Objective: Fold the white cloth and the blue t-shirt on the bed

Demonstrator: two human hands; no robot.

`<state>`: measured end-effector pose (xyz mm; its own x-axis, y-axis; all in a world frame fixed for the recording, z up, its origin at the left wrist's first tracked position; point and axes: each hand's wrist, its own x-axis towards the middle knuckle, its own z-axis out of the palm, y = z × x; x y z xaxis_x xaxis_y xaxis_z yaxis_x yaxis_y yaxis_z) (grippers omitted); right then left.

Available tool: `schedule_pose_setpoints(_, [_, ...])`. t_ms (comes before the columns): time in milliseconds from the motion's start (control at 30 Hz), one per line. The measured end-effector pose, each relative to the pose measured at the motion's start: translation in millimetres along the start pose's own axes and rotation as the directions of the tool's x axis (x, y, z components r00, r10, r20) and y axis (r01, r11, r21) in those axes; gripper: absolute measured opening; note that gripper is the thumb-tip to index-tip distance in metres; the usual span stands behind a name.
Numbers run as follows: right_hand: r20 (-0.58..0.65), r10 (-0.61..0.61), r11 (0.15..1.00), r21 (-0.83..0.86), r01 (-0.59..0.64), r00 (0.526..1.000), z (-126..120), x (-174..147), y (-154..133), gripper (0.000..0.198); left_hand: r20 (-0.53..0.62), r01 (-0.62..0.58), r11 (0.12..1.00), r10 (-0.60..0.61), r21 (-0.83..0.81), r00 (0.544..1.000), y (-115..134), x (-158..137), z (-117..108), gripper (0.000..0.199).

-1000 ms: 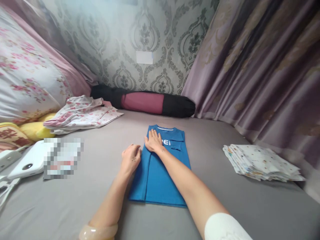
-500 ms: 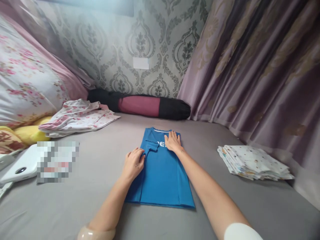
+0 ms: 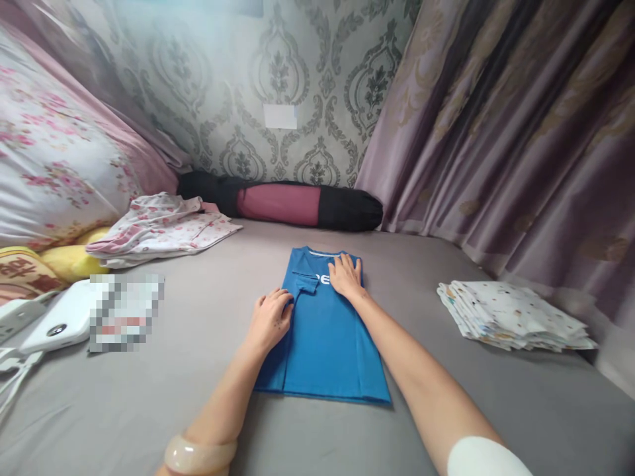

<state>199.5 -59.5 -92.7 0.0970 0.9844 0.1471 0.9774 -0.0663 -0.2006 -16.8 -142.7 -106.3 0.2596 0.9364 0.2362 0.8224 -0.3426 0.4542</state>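
Observation:
A blue T-shirt (image 3: 322, 344) lies on the grey bedsheet with its neckline away from me. Both its sides are folded inward, and a short sleeve (image 3: 307, 285) rests across the upper left of the front, beside partly covered white lettering. My left hand (image 3: 270, 320) is at the shirt's left folded edge, its fingers curled and closed on the cloth; the fingertips are partly hidden. Near the right shoulder, my right hand (image 3: 346, 274) lies flat on the fabric with fingers apart, covering some of the lettering.
Folded white printed cloths (image 3: 516, 316) are stacked at the right, by the curtain (image 3: 446, 145). A black and maroon roll (image 3: 278, 203) lies along the wall. To the left are a floral garment (image 3: 163, 231), a white device (image 3: 64, 317), a blurred packet (image 3: 129, 314) and a large floral pillow (image 3: 54, 145).
The view has shifted slightly, so most things sit a little further right and higher. Both hands keep nearly the same places on the shirt, and its folds look the same.

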Motion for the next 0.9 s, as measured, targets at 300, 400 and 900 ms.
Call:
schedule_pose_setpoints(300, [0.140, 0.093, 0.988, 0.108, -0.108, 0.986, -4, -2, -55, 0.034, -0.004, -0.037, 0.999, 0.037, -0.002, 0.999, -1, -1, 2, 0.029])
schedule_pose_setpoints(400, [0.160, 0.099, 0.984, 0.129, -0.120, 0.982, -2, -2, -61, 0.033, 0.004, -0.038, 0.999, 0.038, 0.005, 0.999, -1, -1, 1, 0.028])
schedule_pose_setpoints(900, [0.126, -0.028, 0.996, 0.090, 0.017, 0.992, 2, -8, -68, 0.035, 0.038, -0.032, 0.999, 0.031, 0.009, 0.999, 1, -1, 2, 0.031])
